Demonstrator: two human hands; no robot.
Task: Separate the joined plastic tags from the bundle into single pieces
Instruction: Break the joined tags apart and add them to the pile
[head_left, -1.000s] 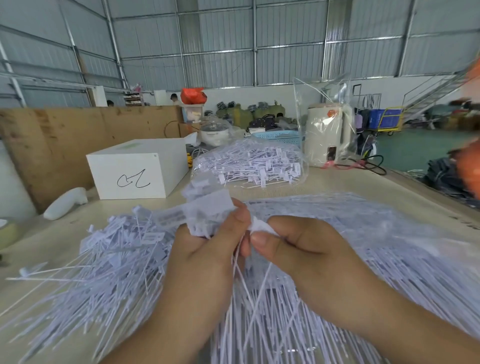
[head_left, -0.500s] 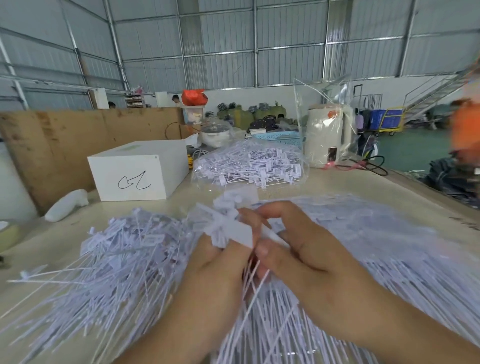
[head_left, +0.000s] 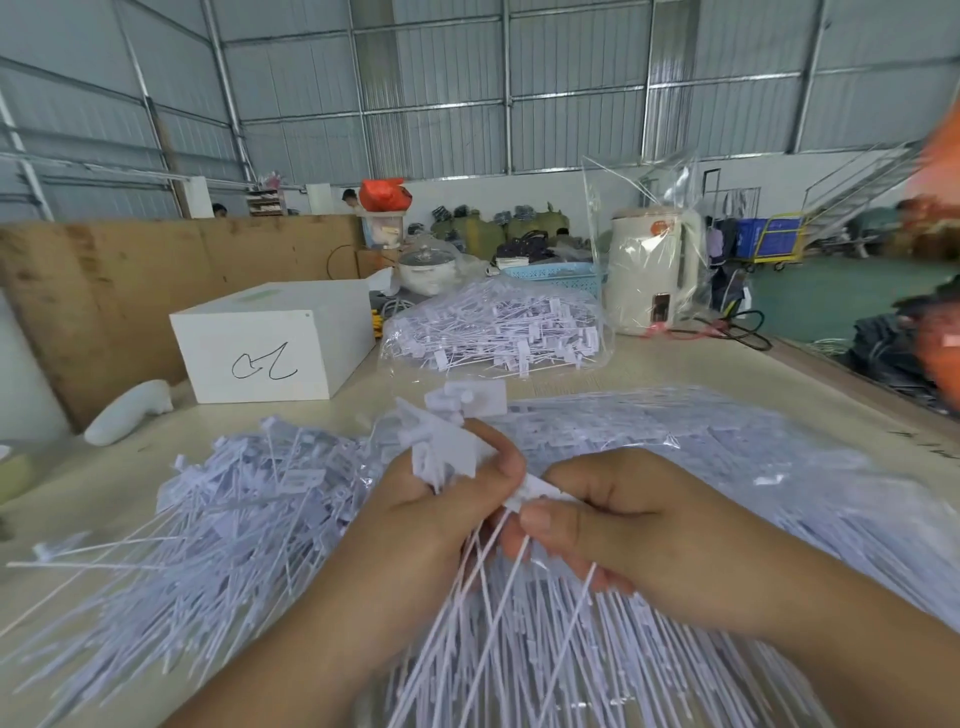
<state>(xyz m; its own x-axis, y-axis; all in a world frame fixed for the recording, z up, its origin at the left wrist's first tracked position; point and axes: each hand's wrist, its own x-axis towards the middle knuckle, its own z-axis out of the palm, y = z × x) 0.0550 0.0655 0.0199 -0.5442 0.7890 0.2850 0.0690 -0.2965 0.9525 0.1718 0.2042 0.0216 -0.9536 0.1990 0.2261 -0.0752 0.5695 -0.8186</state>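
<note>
We see the left hand (head_left: 415, 525) curled round a small bundle of joined white plastic tags (head_left: 447, 441), its thumb pressed over the flat heads that stick up above the fingers, while the thin white tails of the bundle hang down toward the near edge between the two wrists. The right hand (head_left: 618, 519) pinches one flat white tag head (head_left: 535, 491) between thumb and forefinger, just right of the left thumb and touching the bundle; whether that piece has come free of the others we cannot tell. Under and around both hands spreads a large heap of loose white plastic tags (head_left: 218, 525), thickest to the left, lying on a pale beige table top (head_left: 670, 371). To the right, more white tags lie inside a flat clear plastic bag (head_left: 727, 441) that reaches toward the far right of the table. Farther off, in the middle, a second clear plastic bag full of white tags (head_left: 493, 332) sits in a mound. Left of it stands a white rectangular box with a black scribble on its front (head_left: 270, 358), and nearer the left edge lies a white rounded plastic object (head_left: 130, 410). At the far right of the table stands a cream electric kettle (head_left: 649, 270) under a clear plastic wrapper, with a light blue plastic basket (head_left: 556, 275) just left of it.
</note>
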